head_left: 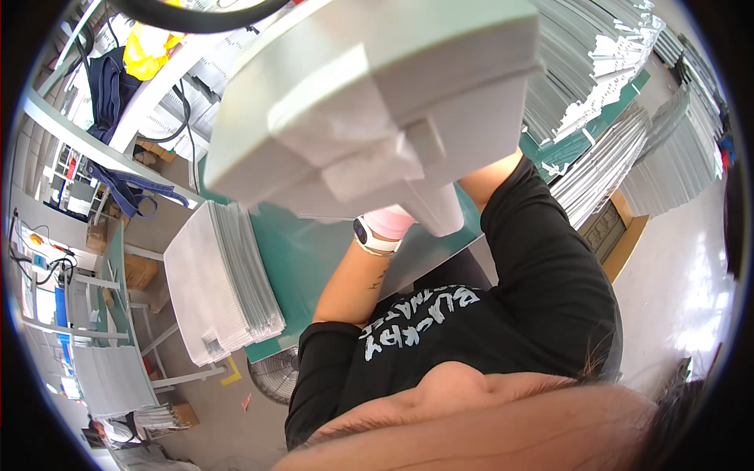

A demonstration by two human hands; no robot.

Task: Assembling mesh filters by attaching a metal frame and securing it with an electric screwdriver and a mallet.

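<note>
A large off-white machine housing (463, 110) fills the upper middle of the view, with clear tape across its front and a narrow part pointing down toward me. Behind its lower edge, my left hand (390, 220) shows only as a strip of pink, perhaps a glove, above a white watch (380, 239). Its fingers are hidden. My right forearm (491, 182) goes behind the housing's right side, and the right hand is out of sight. Under the arms lies a smooth grey sheet or plate (420, 263) on a green tabletop (271, 224). What either hand touches is hidden.
A thick stack of white, finely perforated sheets (206, 279) lies at the table's left edge. Tall stacks of pale sheets (561, 67) stand at the right. A white frame (71, 122) with hanging dark straps rises at the left. A floor fan (275, 375) sits below the table.
</note>
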